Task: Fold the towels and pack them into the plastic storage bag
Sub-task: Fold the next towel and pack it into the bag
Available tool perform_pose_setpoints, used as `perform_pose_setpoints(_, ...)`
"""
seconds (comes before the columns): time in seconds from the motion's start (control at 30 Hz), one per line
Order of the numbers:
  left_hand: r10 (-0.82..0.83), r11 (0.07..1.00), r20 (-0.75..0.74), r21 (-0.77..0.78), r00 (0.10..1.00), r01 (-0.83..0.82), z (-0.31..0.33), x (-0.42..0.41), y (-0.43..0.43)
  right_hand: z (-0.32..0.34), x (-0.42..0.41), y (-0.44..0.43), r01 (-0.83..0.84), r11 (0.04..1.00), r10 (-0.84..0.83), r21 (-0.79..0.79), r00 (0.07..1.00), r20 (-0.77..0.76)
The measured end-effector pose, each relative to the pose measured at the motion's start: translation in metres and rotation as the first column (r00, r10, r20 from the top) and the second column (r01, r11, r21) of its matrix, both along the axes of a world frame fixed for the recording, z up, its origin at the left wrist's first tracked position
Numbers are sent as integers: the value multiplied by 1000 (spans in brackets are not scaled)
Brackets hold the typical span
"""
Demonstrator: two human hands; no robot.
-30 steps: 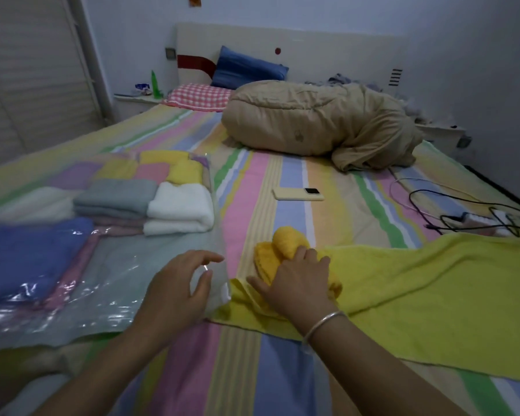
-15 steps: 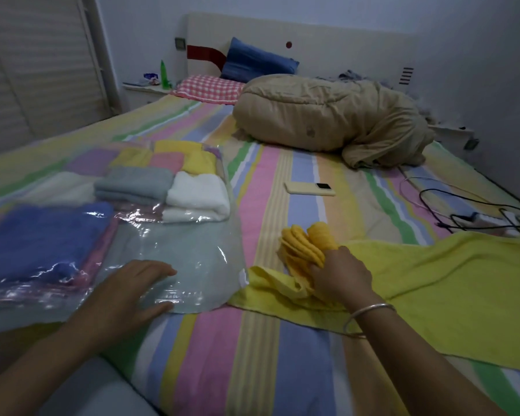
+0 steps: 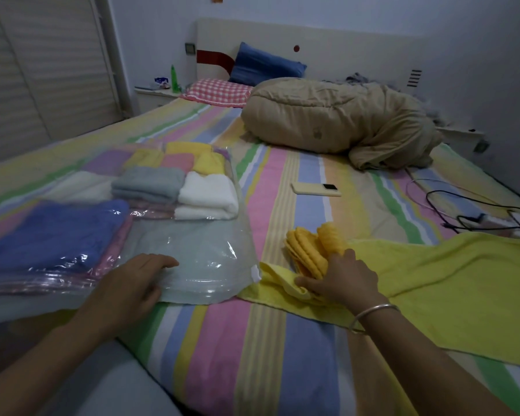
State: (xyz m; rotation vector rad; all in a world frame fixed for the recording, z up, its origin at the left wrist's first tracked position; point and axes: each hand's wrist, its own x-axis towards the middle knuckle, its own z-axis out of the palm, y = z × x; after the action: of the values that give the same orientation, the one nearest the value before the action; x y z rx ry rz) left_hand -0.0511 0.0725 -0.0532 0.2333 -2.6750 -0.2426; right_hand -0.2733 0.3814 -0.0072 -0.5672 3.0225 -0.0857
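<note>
My left hand (image 3: pixel 132 283) lies flat, fingers straight, on the plastic storage bag's (image 3: pixel 198 256) near end. My right hand (image 3: pixel 339 277) grips the folded orange towel (image 3: pixel 309 250) beside the bag, its long axis pointing away toward the headboard.

Dim, bluish room light – soft focus, wide-angle bending at edges, faint plastic glare.

No legible text, label or number anywhere.

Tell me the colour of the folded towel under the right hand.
Orange-yellow folded towel, gripped by the right hand; head view.
</note>
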Motion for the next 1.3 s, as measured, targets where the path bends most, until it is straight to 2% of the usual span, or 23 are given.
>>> perform_pose_setpoints(0.4,-8,1000,-1,13,1000,8,10,4,1,12,-17,6,11,994,3,-104,990,141)
perform_pose_setpoints(0.5,-8,1000,3,-14,1000,8,12,5,2,10,-14,3,6,998,-2,-55,997,74)
perform_pose_setpoints(0.7,-60,997,-73,-59,996,55,30,17,3,2,1,-4,-16,1000,19,20,987,-159)
perform_pose_setpoints(0.9,-41,998,-170,-63,985,31,47,30,-3,19,-6,11,44,981,-76,-190,984,-162)
perform_pose_setpoints(1.07,-16,994,-201,-112,980,-6,57,23,-6,46,9,9,-44,935,-57,-351,960,-273)
perform_pose_setpoints(1.13,26,996,-199,-75,980,-41,66,20,-6,62,21,5,-140,847,-2,-513,964,-267)
perform_pose_setpoints(1.17,53,998,-201,-31,978,-60,71,18,-7,70,29,3,-186,745,45,-640,972,-231)
perform_pose_setpoints(1.23,124,991,-208,84,970,-108,80,13,-11,84,52,-6,-218,483,189,-848,972,-142)
perform_pose_setpoints(1.3,180,968,-208,210,961,-136,89,8,-18,89,81,-16,-366,355,376,-860,898,-227)
